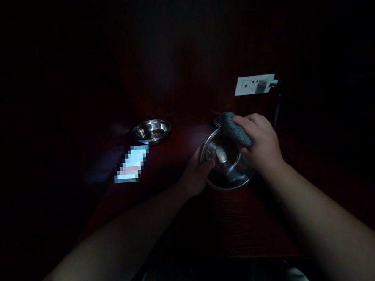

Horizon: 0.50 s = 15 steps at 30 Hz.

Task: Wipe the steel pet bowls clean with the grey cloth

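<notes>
A shiny metal bowl is tilted with its inside toward me. My left hand grips its left rim, the thumb lying over the edge and the fingers hidden behind. In my right hand is a bunched grey-blue cloth, pressed against the bowl's upper right rim. The cloth covers part of that rim. Behind the cloth, a small piece of another metal rim shows; what it belongs to is hidden.
Metal dishes, seemingly stacked, stand at the back left with something small and colourful inside. A lit, pixelated screen lies before them. A wall socket holds a plug with a cable. The dark red table ends near my knees.
</notes>
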{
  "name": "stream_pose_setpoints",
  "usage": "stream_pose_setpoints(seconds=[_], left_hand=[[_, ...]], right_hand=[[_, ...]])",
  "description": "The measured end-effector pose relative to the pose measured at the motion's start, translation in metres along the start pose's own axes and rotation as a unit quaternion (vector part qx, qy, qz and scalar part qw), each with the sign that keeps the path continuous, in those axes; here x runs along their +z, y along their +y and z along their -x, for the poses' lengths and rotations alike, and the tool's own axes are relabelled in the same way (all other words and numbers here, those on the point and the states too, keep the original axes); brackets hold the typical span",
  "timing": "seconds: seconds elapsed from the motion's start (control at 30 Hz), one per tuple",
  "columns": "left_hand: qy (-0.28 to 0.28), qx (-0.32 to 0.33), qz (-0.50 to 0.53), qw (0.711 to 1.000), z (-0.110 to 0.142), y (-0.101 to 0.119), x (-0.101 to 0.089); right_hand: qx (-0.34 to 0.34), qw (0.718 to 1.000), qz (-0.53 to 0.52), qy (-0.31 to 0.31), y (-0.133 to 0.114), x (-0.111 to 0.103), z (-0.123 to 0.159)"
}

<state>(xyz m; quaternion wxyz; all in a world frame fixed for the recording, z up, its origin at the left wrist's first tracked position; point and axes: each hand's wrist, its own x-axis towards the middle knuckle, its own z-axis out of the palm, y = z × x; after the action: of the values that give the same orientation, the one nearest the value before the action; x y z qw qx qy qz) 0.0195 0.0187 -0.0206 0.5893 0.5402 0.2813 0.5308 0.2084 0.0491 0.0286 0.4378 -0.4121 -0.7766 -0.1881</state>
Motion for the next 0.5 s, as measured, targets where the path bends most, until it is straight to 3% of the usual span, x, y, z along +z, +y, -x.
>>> stream_pose_setpoints(seconds=[0.23,0.5], left_hand=[[0.055,0.045,-0.039,0.997,-0.003,-0.005,-0.004],[0.057,0.128,-0.037,0.989,-0.004,-0.005,-0.005]], right_hand=[[0.088,0.995,-0.04,0.007,0.005,0.005,0.002],[0.151,0.986,-0.064,0.022,0.007,0.013,0.002]])
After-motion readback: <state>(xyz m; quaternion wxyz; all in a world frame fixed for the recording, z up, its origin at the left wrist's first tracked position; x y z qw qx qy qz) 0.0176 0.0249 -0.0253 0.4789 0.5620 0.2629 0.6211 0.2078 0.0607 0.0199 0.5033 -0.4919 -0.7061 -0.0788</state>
